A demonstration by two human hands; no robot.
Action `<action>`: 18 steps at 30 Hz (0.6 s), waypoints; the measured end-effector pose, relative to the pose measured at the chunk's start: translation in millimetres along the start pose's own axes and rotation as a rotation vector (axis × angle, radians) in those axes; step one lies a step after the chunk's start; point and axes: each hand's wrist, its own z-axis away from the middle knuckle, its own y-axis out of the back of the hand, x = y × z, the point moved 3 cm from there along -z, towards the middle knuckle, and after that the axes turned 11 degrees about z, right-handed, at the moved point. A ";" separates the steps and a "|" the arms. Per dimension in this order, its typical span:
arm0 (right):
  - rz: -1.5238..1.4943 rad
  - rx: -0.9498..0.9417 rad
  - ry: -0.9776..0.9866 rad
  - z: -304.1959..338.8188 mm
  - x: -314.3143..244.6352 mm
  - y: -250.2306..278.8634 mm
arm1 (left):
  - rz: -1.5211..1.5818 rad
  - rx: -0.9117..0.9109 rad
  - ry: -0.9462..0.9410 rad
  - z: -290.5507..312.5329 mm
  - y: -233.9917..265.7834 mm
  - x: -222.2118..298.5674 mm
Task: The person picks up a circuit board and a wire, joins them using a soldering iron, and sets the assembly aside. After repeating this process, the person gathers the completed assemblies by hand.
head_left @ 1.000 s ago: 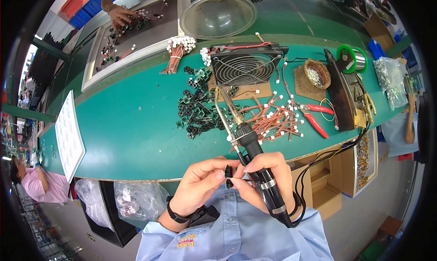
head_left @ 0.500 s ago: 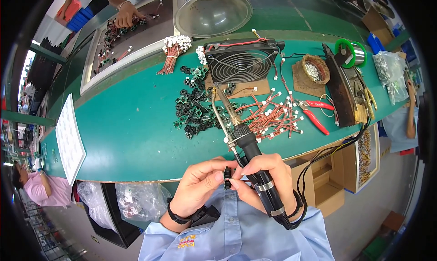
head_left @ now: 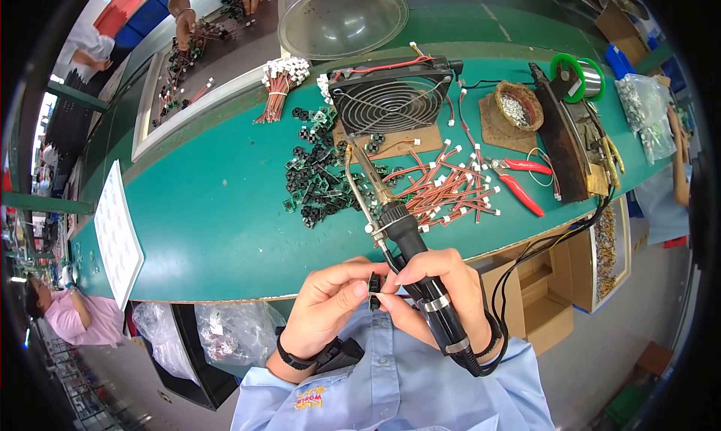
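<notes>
My left hand [head_left: 327, 311] is closed, pinching a small black part [head_left: 374, 283] with thumb and fingertips, just past the near bench edge. Wrapped in my right hand [head_left: 454, 292] is a black-handled soldering iron [head_left: 405, 232] with a thin metal feed tube clamped along it. Its tip points away from me, toward the fan. The right thumb and fingertips also meet at the black part, where a short reddish wire shows. Beyond the iron lie a heap of black and green parts [head_left: 319, 168] and a loose pile of red-brown wires with white connectors [head_left: 443, 191].
A square black fan [head_left: 390, 104] stands behind the piles. To its right are a round pot of metal bits [head_left: 518, 110], red-handled cutters [head_left: 520, 191] and a green solder spool [head_left: 577, 79]. Bundled wires [head_left: 278, 85] and a white sheet [head_left: 118, 232] lie left. Co-workers' hands are at the far tray [head_left: 143, 123].
My hands keep nearly the same grip and place. The view has shifted slightly. At the far tray, a co-worker's hand has moved left and another hand has come into view.
</notes>
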 end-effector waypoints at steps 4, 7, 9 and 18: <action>-0.003 -0.011 -0.019 0.4 1.0 0.6 | -0.035 0.009 -0.005 0.5 2.1 -1.1; -0.015 -0.021 -0.037 -0.3 1.4 0.9 | -0.063 0.013 -0.014 0.2 2.7 -1.3; -0.027 -0.030 -0.053 -0.6 1.5 1.4 | -0.079 0.009 -0.023 -0.5 2.3 -1.4; -0.074 -0.044 -0.101 0.1 4.4 2.9 | -0.130 -0.003 -0.051 -1.2 0.1 0.3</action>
